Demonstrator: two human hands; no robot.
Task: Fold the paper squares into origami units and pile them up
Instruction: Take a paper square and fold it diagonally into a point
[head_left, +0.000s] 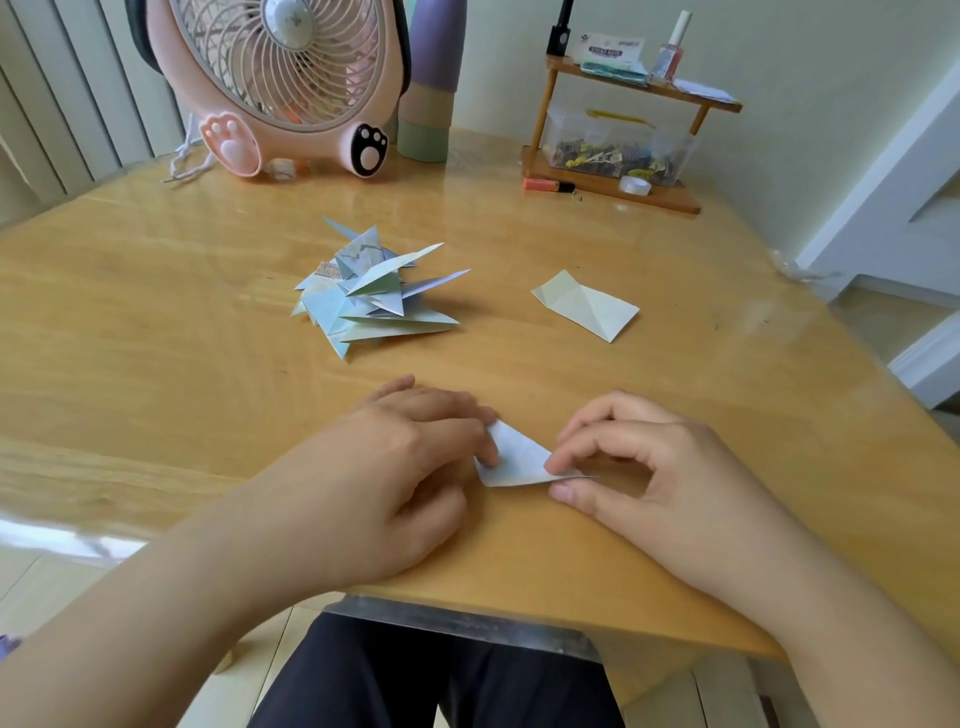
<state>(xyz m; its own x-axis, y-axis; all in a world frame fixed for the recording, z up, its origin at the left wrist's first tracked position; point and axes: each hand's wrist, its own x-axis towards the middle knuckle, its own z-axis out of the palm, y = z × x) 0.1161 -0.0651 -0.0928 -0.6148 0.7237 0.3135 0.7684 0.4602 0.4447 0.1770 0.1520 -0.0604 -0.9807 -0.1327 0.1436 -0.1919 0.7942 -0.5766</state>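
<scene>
Your lap in dark trousers (431, 680) sits under the near table (156, 312) edge, and just past that edge your two hands work one folded paper (517, 460), a pale triangle lying flat on the wood. Your left hand (395, 467) presses its left corner with the fingertips, fingers bent down onto it; your right hand (639, 467) pinches its right tip between thumb and forefinger, the other fingers curled loosely above. Beyond the paper, toward the middle of the table, one pile (369, 296) of finished units lies in a loose heap, points sticking out in all directions; the count in it cannot be told. To the right of the pile and well apart from it lies one part-folded sheet (584, 305), flat, creased. Bare wood runs between your hands and both of these, and wide on the left. At the far right a small wooden shelf (613, 187) holds one clear box (618, 145) full of small clips, with a tape roll (635, 184) and an orange marker (548, 184) on its base; its top board carries a nail polish bottle (670, 49) and a packet (613, 52). At the far left stand one pink fan (280, 88) and one tall bottle (428, 78) beside it.
</scene>
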